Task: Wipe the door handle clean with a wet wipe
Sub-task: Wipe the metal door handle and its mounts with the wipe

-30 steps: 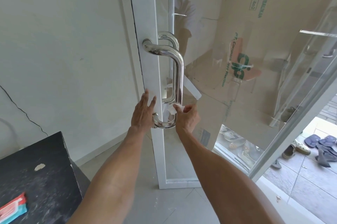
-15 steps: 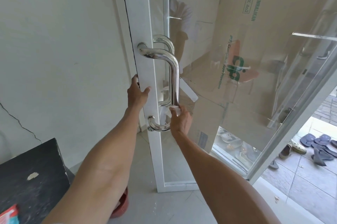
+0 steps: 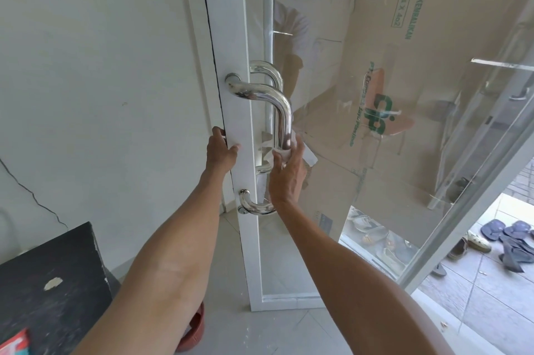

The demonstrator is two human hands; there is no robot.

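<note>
A polished chrome U-shaped door handle point(image 3: 281, 111) is mounted on the white frame of a glass door point(image 3: 231, 36). My right hand point(image 3: 287, 172) is curled round the handle's vertical bar at about mid-height, with a white wet wipe point(image 3: 284, 151) wrapped between palm and metal. A loose end of the wipe sticks out to the right. My left hand point(image 3: 222, 152) grips the edge of the door frame, thumb on the front face and fingers behind the edge. The handle's lower bend point(image 3: 254, 207) is bare below my right wrist.
A black table point(image 3: 49, 282) stands at lower left with a red and teal wipes packet point(image 3: 14, 343) at its corner. A reddish-brown pot point(image 3: 193, 328) sits on the floor below. Cardboard boxes point(image 3: 404, 94) show behind the glass. Sandals point(image 3: 505, 242) lie outside at right.
My right hand has slid the wipe up from the lower bend to the middle of the bar. My left hand has moved up from beside the lower mount and taken hold of the frame's edge.
</note>
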